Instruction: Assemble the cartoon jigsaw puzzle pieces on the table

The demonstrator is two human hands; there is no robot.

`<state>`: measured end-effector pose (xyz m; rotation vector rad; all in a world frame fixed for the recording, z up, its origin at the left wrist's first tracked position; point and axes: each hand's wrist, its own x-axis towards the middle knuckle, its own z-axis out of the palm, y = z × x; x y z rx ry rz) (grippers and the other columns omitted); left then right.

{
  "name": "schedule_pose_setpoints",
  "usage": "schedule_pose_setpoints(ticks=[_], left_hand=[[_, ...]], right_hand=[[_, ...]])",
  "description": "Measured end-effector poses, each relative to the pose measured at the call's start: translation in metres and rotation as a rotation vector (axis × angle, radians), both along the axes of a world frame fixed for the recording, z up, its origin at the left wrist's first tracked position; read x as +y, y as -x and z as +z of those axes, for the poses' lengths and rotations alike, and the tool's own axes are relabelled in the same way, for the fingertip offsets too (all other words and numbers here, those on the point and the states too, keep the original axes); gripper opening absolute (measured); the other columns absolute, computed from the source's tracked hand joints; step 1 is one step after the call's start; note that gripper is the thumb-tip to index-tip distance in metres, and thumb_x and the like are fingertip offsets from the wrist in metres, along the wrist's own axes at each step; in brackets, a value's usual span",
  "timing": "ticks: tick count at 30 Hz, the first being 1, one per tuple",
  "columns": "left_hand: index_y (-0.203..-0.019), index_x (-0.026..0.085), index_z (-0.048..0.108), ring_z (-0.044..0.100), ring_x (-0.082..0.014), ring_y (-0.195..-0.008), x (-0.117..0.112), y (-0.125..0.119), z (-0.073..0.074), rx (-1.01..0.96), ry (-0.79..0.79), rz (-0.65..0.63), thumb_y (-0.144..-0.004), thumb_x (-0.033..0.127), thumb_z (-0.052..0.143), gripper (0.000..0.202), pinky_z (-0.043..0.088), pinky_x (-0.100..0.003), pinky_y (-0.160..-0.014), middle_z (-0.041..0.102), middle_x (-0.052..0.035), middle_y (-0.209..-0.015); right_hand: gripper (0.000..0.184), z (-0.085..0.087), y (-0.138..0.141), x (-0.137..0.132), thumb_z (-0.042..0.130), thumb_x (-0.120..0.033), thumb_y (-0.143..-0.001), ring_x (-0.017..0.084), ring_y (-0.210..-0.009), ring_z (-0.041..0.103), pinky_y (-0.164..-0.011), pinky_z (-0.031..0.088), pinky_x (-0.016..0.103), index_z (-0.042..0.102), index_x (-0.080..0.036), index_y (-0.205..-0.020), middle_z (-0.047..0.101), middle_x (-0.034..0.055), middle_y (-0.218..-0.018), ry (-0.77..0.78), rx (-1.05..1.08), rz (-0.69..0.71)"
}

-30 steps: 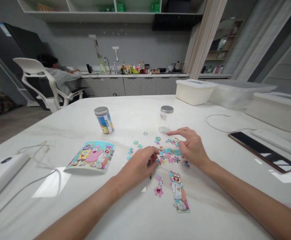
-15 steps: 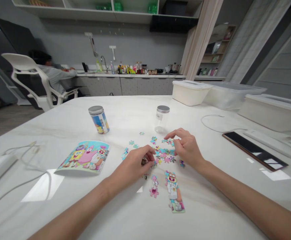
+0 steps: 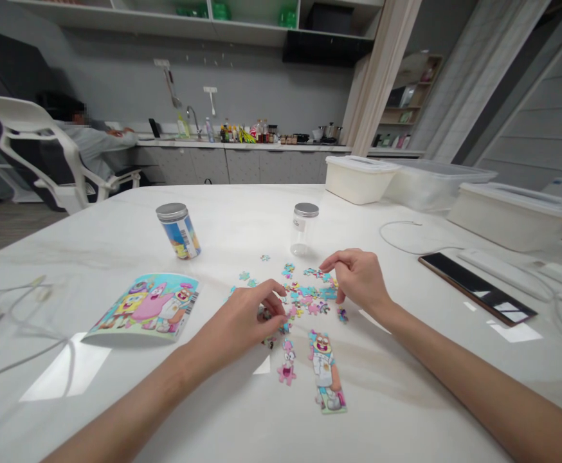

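Loose jigsaw pieces [image 3: 305, 297] in blue, pink and yellow lie in a pile between my hands. My left hand [image 3: 247, 313] hovers low at the pile's left side, fingers curved and thumb apart, covering some pieces. At the right edge of the pile is my right hand [image 3: 361, 280], with its index finger bent towards the pieces and the thumb apart from it. Nearer to me lie a joined strip [image 3: 328, 373] showing a character in a white suit and a small joined pink section [image 3: 287, 365]. A curled picture sheet [image 3: 146, 307] with cartoon characters rests on the left.
Behind the pieces stand a jar with a cartoon label [image 3: 179, 231] and a clear jar [image 3: 304, 230], both with silver lids. On the right are a dark phone-like slab [image 3: 474, 286], cables and white bins [image 3: 358, 180]. A person [image 3: 92, 145] sits at the far left.
The view has shifted slightly, moving the scene leftwards. My right index finger has bent inward, and my left thumb and fingers are a little farther apart.
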<state>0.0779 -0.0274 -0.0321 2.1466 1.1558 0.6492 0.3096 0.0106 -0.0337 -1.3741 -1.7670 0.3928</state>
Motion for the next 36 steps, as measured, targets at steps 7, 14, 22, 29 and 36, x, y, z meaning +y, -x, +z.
schedule_pose_setpoints(ticks=[7, 14, 22, 29, 36], left_hand=[[-0.088, 0.017, 0.057, 0.065, -0.0241, -0.066, 0.008, 0.015, 0.011, 0.777, -0.422, 0.174, -0.096, 0.023, 0.032, 0.027, 0.048, -0.036, -0.062, 0.066, -0.0076, -0.073], [-0.085, 0.013, 0.062, 0.068, -0.0296, -0.068, 0.009, 0.032, 0.027, 1.101, -0.297, 0.174, -0.089, 0.009, 0.035, 0.027, 0.048, -0.034, -0.056, 0.066, -0.0121, -0.071], [-0.094, 0.012, 0.06, 0.068, -0.03, -0.067, 0.01, 0.041, 0.026, 1.154, -0.272, 0.201, -0.086, 0.002, 0.03, 0.033, 0.047, -0.034, -0.056, 0.065, -0.0125, -0.072], [-0.091, 0.013, 0.061, 0.069, -0.0305, -0.069, 0.013, 0.041, 0.022, 1.142, -0.225, 0.158, -0.085, 0.001, 0.03, 0.034, 0.049, -0.036, -0.058, 0.066, -0.0129, -0.075], [-0.101, 0.011, 0.06, 0.068, -0.0287, -0.065, 0.011, 0.033, 0.02, 1.142, -0.225, 0.144, -0.083, -0.002, 0.032, 0.036, 0.049, -0.034, -0.056, 0.065, -0.0133, -0.075]], right_hand=[[0.018, 0.004, -0.011, 0.01, 0.038, -0.017, -0.07, 0.015, -0.033, 0.058, -0.043, 0.035, 0.026, 0.054, -0.02, -0.061, 0.06, -0.002, -0.043, 0.118, 0.266, -0.104], [0.011, 0.003, -0.013, 0.012, 0.038, -0.022, -0.078, 0.019, -0.06, 0.058, -0.065, 0.041, 0.031, 0.047, -0.024, -0.083, 0.059, -0.004, -0.051, -0.072, 0.296, -0.035], [0.018, -0.009, -0.02, 0.031, 0.038, -0.027, -0.083, 0.022, -0.083, 0.055, -0.073, 0.04, 0.034, 0.05, -0.021, -0.071, 0.06, 0.0063, -0.085, 0.235, -0.15, -0.101], [0.027, -0.016, -0.031, 0.04, 0.044, -0.009, -0.075, 0.021, -0.091, 0.061, -0.077, 0.044, 0.03, 0.067, -0.019, -0.085, 0.07, 0.0079, -0.098, 0.331, -0.284, -0.011], [0.028, -0.011, -0.047, 0.049, 0.05, -0.012, -0.079, 0.018, -0.081, 0.061, -0.076, 0.047, 0.029, 0.073, -0.02, -0.092, 0.068, 0.0076, -0.094, 0.283, -0.386, 0.191]])
